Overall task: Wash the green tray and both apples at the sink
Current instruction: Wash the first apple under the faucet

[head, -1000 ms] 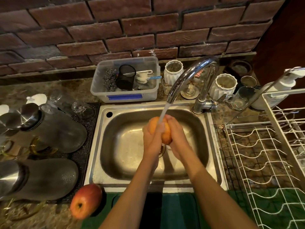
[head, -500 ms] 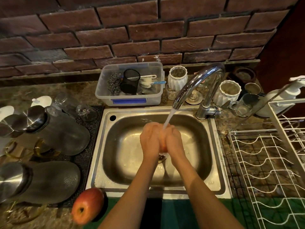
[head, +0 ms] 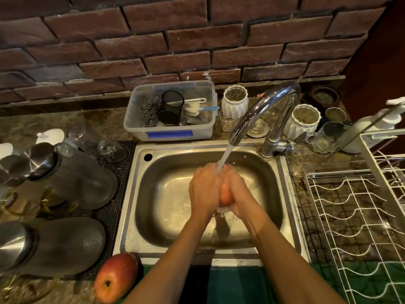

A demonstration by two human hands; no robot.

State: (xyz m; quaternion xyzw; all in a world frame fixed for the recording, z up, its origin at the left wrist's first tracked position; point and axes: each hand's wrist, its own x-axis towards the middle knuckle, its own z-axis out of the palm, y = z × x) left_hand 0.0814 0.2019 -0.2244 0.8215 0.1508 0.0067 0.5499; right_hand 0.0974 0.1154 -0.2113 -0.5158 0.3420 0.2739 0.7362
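Apple point(head: 225, 195) sits clamped between both hands, over the middle of the sink point(head: 282, 194), right under the tap point(head: 258, 113) stream, so water lands on top of it and runs down over the skin. Only an orange strip of it shows between the palms. Left hand point(head: 205, 189) and right hand point(head: 237, 191) are each wrapped around one side, fingers curled over the top, pressed in toward each other. Forearms come in from the near edge and converge at the wrists, I read it as a rubbing grip. Second apple point(head: 116, 278) lies on the worktop at the sink's front-left corner, untouched. Green tray point(head: 236, 284) is under my forearms, just in front of the sink.
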